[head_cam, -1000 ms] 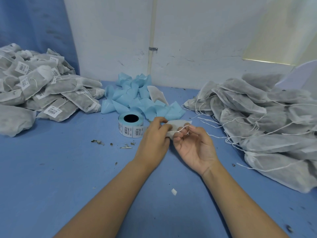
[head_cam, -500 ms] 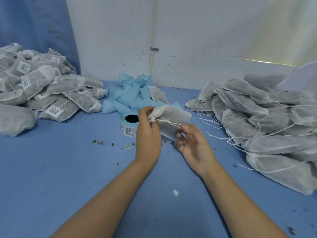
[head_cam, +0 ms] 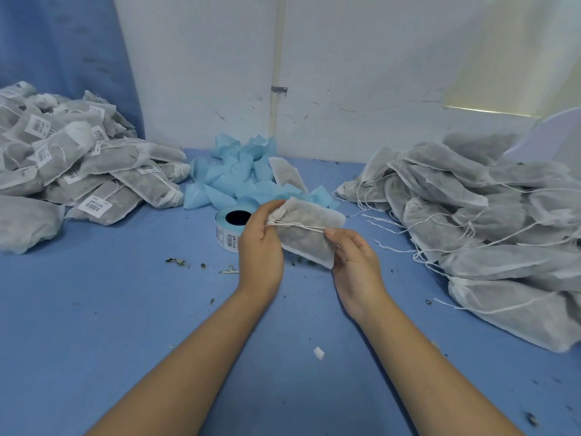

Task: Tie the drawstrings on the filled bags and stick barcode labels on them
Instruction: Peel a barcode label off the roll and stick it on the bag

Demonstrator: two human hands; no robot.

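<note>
tying step, i judge: my left hand [head_cam: 261, 243] pinches the neck of the bag [head_cam: 311, 228], held up just beside the label roll [head_cam: 231, 228]; my right hand [head_cam: 355, 265] pinches its drawstring [head_cam: 301, 227] taut. next needs a knot, then a label from that roll.

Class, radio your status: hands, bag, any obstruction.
Left hand pinches neck of filled bag. Right hand pinches drawstring taut. No label seen on bag. Label roll behind left hand.

L hand [head_cam: 261, 243] pinches bag [head_cam: 309, 232] neck; R hand [head_cam: 355, 262] pulls drawstring [head_cam: 298, 226].
</note>
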